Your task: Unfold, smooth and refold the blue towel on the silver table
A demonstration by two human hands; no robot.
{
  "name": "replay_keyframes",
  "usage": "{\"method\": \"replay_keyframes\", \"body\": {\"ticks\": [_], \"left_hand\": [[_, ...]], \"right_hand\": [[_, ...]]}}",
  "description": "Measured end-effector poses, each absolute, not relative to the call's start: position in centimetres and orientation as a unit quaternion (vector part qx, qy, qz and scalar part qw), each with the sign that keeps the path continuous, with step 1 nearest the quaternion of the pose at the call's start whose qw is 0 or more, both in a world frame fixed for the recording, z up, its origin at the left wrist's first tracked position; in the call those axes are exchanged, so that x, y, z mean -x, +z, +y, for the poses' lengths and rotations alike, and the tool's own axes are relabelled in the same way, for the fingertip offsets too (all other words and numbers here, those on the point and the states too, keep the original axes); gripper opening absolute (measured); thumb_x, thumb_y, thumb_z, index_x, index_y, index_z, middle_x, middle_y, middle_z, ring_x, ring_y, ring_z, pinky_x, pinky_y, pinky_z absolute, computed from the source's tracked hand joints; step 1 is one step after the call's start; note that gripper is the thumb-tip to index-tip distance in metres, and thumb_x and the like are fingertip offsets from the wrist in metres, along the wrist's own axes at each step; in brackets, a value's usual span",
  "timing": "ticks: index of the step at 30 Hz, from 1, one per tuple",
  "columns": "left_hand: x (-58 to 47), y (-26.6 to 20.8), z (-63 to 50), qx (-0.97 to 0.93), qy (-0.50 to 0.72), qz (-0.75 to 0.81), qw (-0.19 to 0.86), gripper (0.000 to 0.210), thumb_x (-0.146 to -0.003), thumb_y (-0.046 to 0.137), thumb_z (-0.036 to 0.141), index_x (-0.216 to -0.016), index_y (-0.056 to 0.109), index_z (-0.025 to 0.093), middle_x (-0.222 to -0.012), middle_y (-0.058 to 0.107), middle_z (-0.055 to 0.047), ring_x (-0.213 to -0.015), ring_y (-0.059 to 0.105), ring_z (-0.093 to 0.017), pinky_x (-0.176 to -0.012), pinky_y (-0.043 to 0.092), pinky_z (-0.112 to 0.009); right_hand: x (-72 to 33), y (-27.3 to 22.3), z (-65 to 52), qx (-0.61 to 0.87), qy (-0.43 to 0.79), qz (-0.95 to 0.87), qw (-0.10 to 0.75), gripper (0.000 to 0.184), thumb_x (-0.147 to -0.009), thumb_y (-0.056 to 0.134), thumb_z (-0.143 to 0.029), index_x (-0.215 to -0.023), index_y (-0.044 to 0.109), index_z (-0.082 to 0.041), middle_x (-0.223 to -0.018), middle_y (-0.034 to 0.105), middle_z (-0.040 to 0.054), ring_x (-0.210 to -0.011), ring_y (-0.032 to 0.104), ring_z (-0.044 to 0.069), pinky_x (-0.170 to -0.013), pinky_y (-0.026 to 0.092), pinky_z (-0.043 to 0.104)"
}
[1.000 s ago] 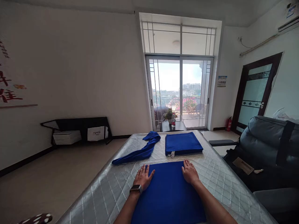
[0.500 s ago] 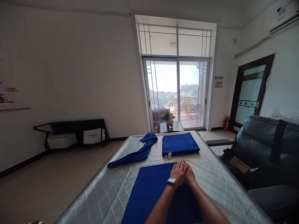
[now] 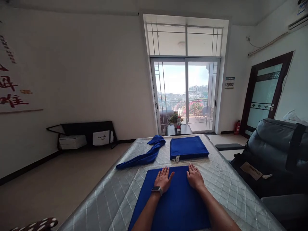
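A folded blue cloth [image 3: 179, 205] lies flat on the quilted silver mattress [image 3: 106, 199] in front of me. My left hand [image 3: 164, 179], with a watch [image 3: 157, 190] on its wrist, rests palm down near the cloth's far left part, fingers stretched out. Flat at the far right edge of the same cloth is my right hand [image 3: 195, 176], its fingers extended too. Neither hand grips anything. Beyond them sits a thicker folded blue cloth [image 3: 189, 147] with a white tag [image 3: 177, 158]. To its left lies a twisted strip of blue fabric [image 3: 146, 156].
A black leather chair [image 3: 271, 154] with a bag and brown card stands along the right side. Past the mattress, a small table [image 3: 185, 130] holds a plant [image 3: 175, 118] and a bottle [image 3: 178, 123]. White boxes [image 3: 72, 142] sit by the left wall.
My hands were together at the cloth's far right part; now they are apart, the left having moved left and the right staying near the right edge. The view has shifted slightly left.
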State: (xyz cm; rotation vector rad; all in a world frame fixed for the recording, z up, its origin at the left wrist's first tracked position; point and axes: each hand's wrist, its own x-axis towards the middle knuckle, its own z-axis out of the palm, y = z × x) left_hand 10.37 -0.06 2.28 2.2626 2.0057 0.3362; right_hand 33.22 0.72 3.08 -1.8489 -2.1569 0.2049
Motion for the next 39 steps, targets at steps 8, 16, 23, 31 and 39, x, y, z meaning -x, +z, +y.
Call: {"method": "replay_keyframes", "body": {"ticks": [8, 16, 23, 31, 39], "left_hand": [[-2.8, 2.7, -1.4, -0.677, 0.089, 0.730, 0.023, 0.091, -0.095, 0.005, 0.067, -0.157, 0.028, 0.005, -0.167, 0.025, -0.018, -0.155, 0.024, -0.029, -0.126, 0.021, -0.047], [-3.0, 2.7, -1.4, -0.672, 0.093, 0.735, 0.013, 0.092, -0.094, 0.007, 0.069, -0.156, 0.029, 0.004, -0.166, 0.027, -0.018, -0.155, 0.023, -0.028, -0.126, 0.022, -0.045], [-2.9, 2.3, -1.5, -0.670, 0.100, 0.736, 0.003, 0.091, -0.095, 0.009, 0.068, -0.156, 0.030, 0.005, -0.166, 0.026, -0.018, -0.155, 0.025, -0.029, -0.126, 0.022, -0.045], [-2.9, 1.9, -1.1, -0.667, 0.100, 0.739, 0.001, 0.088, -0.095, 0.013, 0.067, -0.155, 0.034, 0.005, -0.165, 0.030, -0.019, -0.154, 0.026, -0.029, -0.125, 0.022, -0.046], [-2.6, 1.4, -0.9, -0.680, 0.094, 0.728, -0.007, 0.087, -0.096, 0.013, 0.067, -0.156, 0.032, 0.007, -0.166, 0.031, -0.017, -0.155, 0.025, -0.028, -0.126, 0.023, -0.046]], "right_hand": [[-33.2, 2.7, 0.8, 0.645, 0.054, -0.749, 0.140, 0.063, -0.100, 0.027, -0.033, -0.158, 0.030, -0.009, -0.165, 0.025, 0.0110, -0.153, 0.022, 0.021, -0.125, 0.015, 0.039], [-33.1, 2.3, 0.9, 0.642, 0.041, -0.751, 0.145, 0.063, -0.099, 0.028, -0.034, -0.156, 0.032, -0.007, -0.164, 0.030, 0.0129, -0.152, 0.024, 0.022, -0.124, 0.019, 0.040], [-32.8, 3.2, 0.4, 0.644, 0.028, -0.749, 0.150, 0.062, -0.099, 0.026, -0.030, -0.156, 0.033, -0.007, -0.163, 0.031, 0.0116, -0.153, 0.024, 0.021, -0.125, 0.016, 0.040], [-32.7, 3.3, -2.0, 0.632, 0.037, -0.763, 0.130, 0.064, -0.101, 0.022, -0.036, -0.157, 0.029, -0.006, -0.165, 0.026, 0.0114, -0.154, 0.018, 0.021, -0.125, 0.012, 0.040], [-32.8, 2.5, -3.4, 0.637, 0.084, -0.758, 0.116, 0.069, -0.101, 0.020, -0.044, -0.160, 0.022, -0.008, -0.167, 0.018, 0.0098, -0.155, 0.013, 0.022, -0.125, 0.010, 0.040]]}}
